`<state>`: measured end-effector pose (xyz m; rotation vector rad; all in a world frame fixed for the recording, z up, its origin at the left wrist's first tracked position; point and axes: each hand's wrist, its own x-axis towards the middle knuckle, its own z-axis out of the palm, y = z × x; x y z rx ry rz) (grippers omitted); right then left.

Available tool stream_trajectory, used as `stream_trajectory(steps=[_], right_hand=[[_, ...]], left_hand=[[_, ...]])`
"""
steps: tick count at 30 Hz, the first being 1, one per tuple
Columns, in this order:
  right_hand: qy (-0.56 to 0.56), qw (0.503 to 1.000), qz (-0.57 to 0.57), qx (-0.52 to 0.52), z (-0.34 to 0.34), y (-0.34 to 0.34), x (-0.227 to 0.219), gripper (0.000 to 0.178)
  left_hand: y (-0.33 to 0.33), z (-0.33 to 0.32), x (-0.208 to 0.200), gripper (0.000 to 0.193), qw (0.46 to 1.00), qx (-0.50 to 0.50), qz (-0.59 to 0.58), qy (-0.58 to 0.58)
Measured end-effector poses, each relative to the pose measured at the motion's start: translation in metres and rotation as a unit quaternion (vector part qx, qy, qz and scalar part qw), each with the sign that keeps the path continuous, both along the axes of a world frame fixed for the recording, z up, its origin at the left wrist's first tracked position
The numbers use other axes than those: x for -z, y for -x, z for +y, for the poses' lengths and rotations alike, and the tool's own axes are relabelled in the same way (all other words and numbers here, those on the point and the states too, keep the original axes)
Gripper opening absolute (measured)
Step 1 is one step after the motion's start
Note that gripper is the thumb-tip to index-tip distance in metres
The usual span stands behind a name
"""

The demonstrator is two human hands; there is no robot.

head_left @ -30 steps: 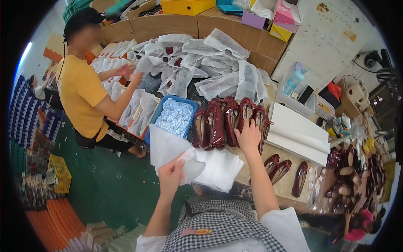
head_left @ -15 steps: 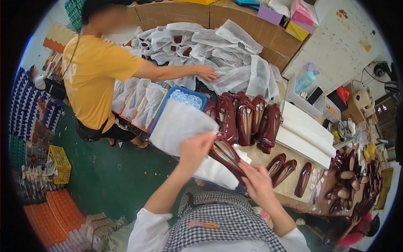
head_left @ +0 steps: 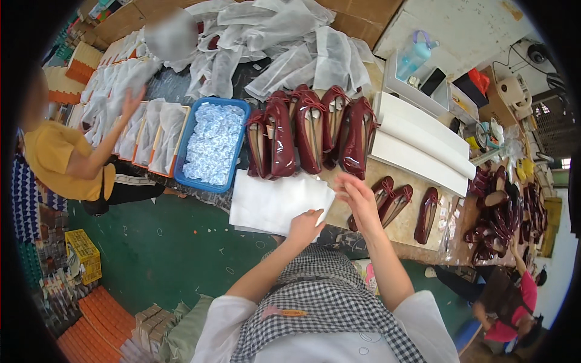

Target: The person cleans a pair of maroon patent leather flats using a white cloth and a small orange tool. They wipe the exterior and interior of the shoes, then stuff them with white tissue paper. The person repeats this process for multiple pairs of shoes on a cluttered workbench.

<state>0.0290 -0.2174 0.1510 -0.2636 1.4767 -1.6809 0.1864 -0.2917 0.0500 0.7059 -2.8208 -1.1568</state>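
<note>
A stack of white wrapping paper sheets (head_left: 272,202) lies on the near edge of the work table. My left hand (head_left: 305,227) pinches the near right corner of the top sheet. Just to the right, my right hand (head_left: 357,196) hovers with its fingers spread and holds nothing. It is beside the paper's right corner. Behind the paper stands a row of dark red glossy flat shoes (head_left: 308,130). Several loose dark red shoes (head_left: 393,199) lie right of my right hand.
A blue basket (head_left: 187,130) of small white packets sits left of the shoe row. Wrapped shoes in white bags (head_left: 290,48) pile up at the back. Long white sheets (head_left: 423,151) lie on the right. A person in yellow (head_left: 60,157) works at the left, another person (head_left: 508,302) at the lower right.
My left hand has brought the lifted sheet down flat on the table. My right hand no longer holds the shoe and has opened. The person in yellow now reaches to the left.
</note>
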Motion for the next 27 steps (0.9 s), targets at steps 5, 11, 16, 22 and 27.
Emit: stream_trajectory(steps=[5,11,16,22,27], right_hand=[[-0.110,0.993,0.017,-0.034,0.083,-0.013,0.009,0.028],[-0.119,0.989,0.070,-0.046,0.126,-0.007,0.021,0.025],[-0.113,0.981,0.104,-0.119,0.115,-0.011,0.027,0.026],[-0.138,0.954,0.171,-0.205,0.045,-0.057,0.036,0.028],[-0.150,0.934,0.258,-0.195,-0.044,-0.102,-0.013,0.021]], left_hand=[[0.038,0.025,0.069,0.030,0.988,-0.036,-0.048,0.143],[0.024,-0.013,0.081,0.024,0.998,-0.066,-0.011,-0.002],[-0.001,-0.026,0.069,0.025,0.949,-0.221,-0.003,-0.225],[-0.033,-0.049,-0.018,0.023,0.882,-0.326,0.111,-0.324],[-0.063,-0.064,-0.103,0.020,0.862,-0.337,0.160,-0.344]])
